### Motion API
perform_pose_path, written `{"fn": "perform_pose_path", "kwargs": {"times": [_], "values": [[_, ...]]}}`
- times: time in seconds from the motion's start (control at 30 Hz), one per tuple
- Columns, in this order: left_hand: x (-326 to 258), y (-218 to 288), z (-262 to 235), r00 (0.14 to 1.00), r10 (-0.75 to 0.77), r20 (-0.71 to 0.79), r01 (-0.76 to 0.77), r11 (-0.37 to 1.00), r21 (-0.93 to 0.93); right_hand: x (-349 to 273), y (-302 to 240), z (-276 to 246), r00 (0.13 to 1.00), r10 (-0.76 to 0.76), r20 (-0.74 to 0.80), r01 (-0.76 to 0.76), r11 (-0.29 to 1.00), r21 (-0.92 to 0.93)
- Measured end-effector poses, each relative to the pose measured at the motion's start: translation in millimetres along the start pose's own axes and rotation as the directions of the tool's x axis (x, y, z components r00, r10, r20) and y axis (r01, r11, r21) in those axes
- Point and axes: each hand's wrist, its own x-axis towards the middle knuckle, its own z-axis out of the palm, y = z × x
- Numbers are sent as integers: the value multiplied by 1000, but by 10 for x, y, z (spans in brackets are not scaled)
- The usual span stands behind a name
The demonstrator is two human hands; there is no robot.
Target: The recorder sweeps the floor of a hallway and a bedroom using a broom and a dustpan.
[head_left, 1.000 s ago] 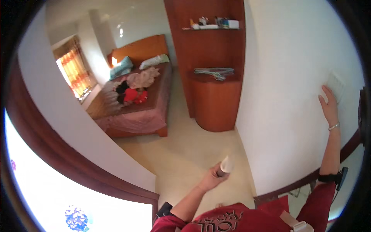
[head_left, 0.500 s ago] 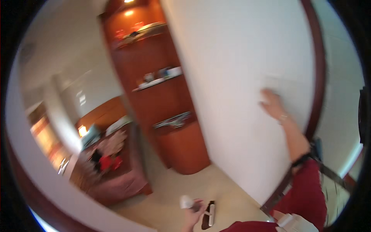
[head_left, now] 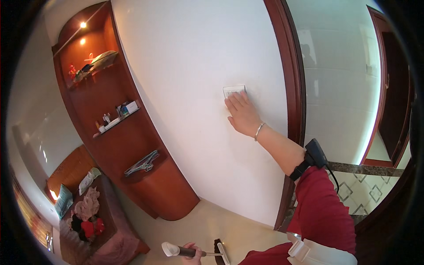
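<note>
My right hand [head_left: 245, 117] is raised to the white wall, its fingers stretched over a white light switch panel [head_left: 234, 89] and touching its lower part. The fingers cover some of the panel's keys. Low in the picture, my left hand [head_left: 193, 254] is closed around the handle of a broom [head_left: 184, 251]. The handle has a white end cap and a dark grip, and a thin metal pole runs on from it. Its white head with dark bristles [head_left: 217, 247] is down at the floor, to the right of my left hand.
Left of the wall stands a reddish-brown shelf unit [head_left: 132, 145], holding small bottles, boxes and clothes hangers [head_left: 142, 163] under a lit lamp. A bed [head_left: 119, 240] with clothes and pillows is farther left. A dark red door frame [head_left: 293, 88] borders the wall, with a tiled passage beyond.
My right hand has reached the switch panel and rests on it. The view has turned right, so the shelf and bed sit farther left. My left hand still holds the broom.
</note>
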Motion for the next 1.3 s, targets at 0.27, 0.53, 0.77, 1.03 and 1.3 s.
{"fn": "perform_pose_path", "kwargs": {"times": [0.27,0.53,0.77,1.03,1.3], "values": [[103,20,92,990,-105,93,107,994,-15,77,134,-6,999,47,10,-47,999,-21],[-10,121,-18,999,-1,-39,0,1000,-13,251,-221,77,1000,19,-19,-19,999,38],[30,96,165,999,-33,39,28,990,138,171,-44,-150,983,147,107,-145,989,-24],[-61,216,243,991,-100,92,95,994,58,205,50,136,979,183,85,-168,973,-156],[62,240,182,992,-41,123,29,995,99,133,456,658,999,24,-46,-32,979,-202]]}}
